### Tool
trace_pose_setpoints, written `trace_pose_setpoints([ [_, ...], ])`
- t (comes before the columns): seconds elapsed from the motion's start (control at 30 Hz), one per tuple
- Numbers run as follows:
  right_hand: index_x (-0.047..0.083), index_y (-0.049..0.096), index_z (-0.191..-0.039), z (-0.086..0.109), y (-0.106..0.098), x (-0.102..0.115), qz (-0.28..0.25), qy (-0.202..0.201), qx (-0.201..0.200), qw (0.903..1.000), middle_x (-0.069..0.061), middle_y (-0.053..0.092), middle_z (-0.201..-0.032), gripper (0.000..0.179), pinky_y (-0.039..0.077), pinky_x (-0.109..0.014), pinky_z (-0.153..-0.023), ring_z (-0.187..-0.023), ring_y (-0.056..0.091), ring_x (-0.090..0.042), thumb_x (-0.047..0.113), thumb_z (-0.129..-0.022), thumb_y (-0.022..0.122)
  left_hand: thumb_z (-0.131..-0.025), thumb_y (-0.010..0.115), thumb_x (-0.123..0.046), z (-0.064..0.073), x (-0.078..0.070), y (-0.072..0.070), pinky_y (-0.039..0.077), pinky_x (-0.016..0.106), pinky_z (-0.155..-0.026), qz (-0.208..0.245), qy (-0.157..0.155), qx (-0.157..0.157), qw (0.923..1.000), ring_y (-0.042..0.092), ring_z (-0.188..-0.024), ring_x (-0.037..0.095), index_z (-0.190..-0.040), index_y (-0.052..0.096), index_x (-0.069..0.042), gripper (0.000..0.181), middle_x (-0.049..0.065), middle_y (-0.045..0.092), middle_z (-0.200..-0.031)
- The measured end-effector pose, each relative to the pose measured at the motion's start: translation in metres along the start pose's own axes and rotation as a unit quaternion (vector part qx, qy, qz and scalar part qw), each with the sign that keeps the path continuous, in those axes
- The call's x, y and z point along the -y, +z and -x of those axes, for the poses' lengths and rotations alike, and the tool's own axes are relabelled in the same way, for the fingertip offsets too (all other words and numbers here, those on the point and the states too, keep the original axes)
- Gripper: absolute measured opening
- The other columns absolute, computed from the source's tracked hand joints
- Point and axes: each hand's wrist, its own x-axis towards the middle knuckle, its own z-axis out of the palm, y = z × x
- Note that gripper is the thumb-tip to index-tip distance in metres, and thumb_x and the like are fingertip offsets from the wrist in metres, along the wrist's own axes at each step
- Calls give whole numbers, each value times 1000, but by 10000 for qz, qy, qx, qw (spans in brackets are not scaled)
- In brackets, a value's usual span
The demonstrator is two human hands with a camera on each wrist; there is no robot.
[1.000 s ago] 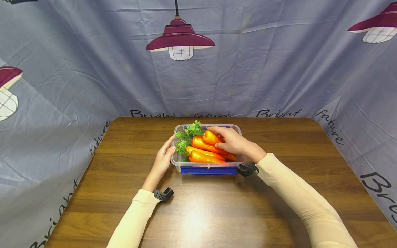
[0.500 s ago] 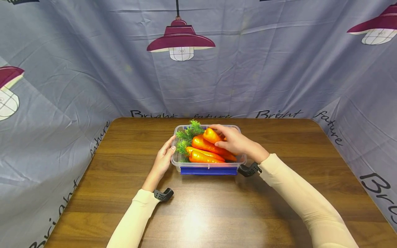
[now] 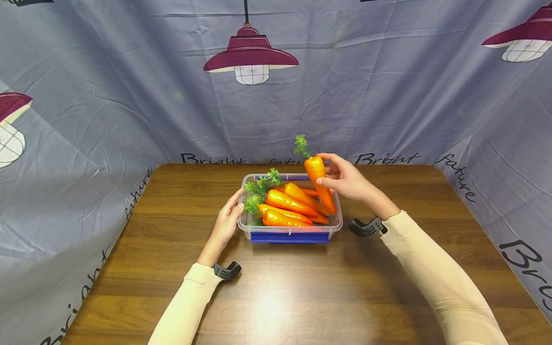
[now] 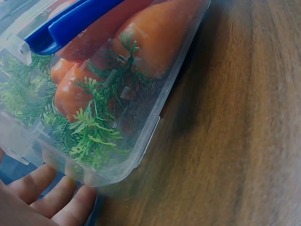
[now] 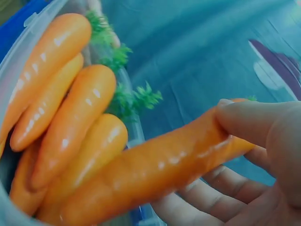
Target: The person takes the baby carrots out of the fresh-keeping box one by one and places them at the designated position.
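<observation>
So you had one carrot (image 3: 316, 173) pinched in your right hand (image 3: 348, 181), tilted over the box's (image 3: 290, 230) right end. Your left hand (image 3: 226, 216), fingers slightly spread, touched the box's left side; other carrots (image 3: 288, 201) lay inside.

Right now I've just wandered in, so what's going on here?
A person is handling carrots in a clear box on a wooden table. Their right hand holds one carrot at a tilt, leafy end up and tip pointing down toward the box. Their left hand rests against the box's left end. Several other carrots lie inside, green tops toward the left hand.
</observation>
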Motion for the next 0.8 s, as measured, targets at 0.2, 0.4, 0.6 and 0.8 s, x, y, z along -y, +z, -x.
trace_pose_setpoints([
  [0.2,5,26,-155,14,-20,-12,-1517,436,-156,9873,-7,66,-110,63,64,-35,-72,-88,72,-10,5,-101,58,-107,42,-7,-1,1,0,25,57,-125,-10,36,-28,10000,26,-154,40,-157,35,-1,51,21,28,-167],
  [0.4,19,36,-141,27,-37,-25,-2604,739,-446,9616,4,68,-101,46,64,-35,-68,-81,73,-13,6,-102,56,-106,42,-6,-2,3,0,25,56,-125,-52,56,-46,10000,27,-154,39,-156,36,1,50,21,29,-166],
  [0.6,26,37,-138,39,-45,-43,-2573,974,-589,9596,5,67,-97,45,63,-34,-67,-78,70,-11,8,-102,57,-106,42,-4,-1,1,1,23,54,-126,25,75,-81,9999,26,-155,38,-156,36,1,50,21,29,-166],
  [0.8,30,38,-131,47,-43,-65,-2563,1128,-728,9572,7,68,-91,42,63,-33,-64,-74,69,-10,7,-101,57,-106,43,-5,-2,3,0,25,55,-125,3,2,-92,10000,28,-154,38,-156,36,0,51,21,30,-166],
])
